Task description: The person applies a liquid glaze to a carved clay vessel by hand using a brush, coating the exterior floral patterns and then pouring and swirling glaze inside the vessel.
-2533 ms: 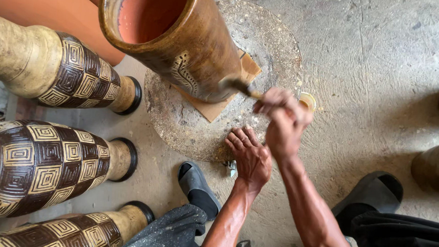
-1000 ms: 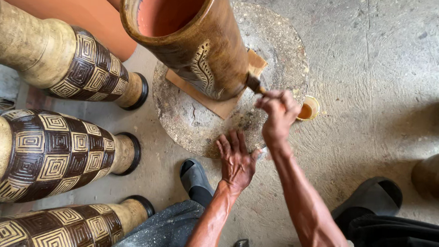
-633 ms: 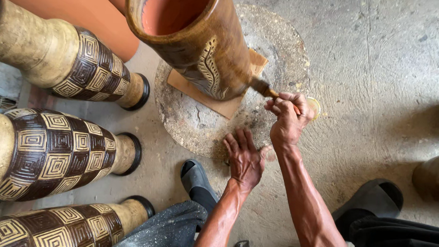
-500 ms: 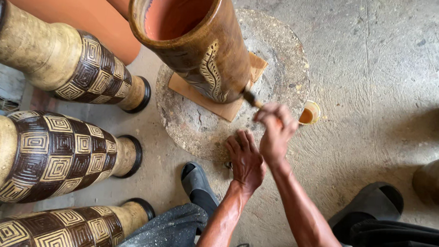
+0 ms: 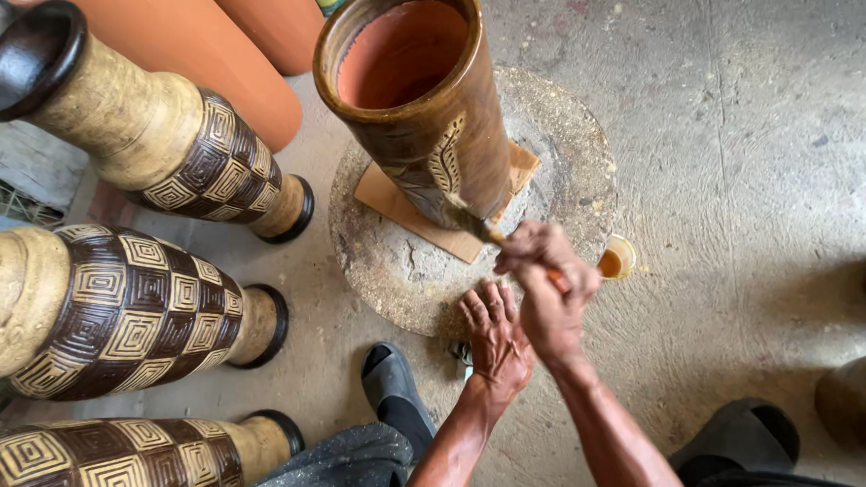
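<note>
Tall brown-glazed cylindrical clay vase (image 5: 422,105) with pale leaf motif: stands mid-scene on a cardboard square (image 5: 424,218) atop a round, rough stone turntable (image 5: 392,271). Judged heavy, rigid, brittle; coating probably wet and slippery, so best held by the bare terracotta rim or inside wall.

Three tan, brown-checked patterned floor vases (image 5: 151,150): left, well apart.

Left hand (image 5: 497,336): near edge of the turntable, fingers spread flat, gripping nothing.

Right hand (image 5: 549,284): fingers closed around a thin brush (image 5: 481,226), bristles touching the vase's lower wall.

Small cup of orange liquid (image 5: 615,258): just right, partly hidden.
</note>
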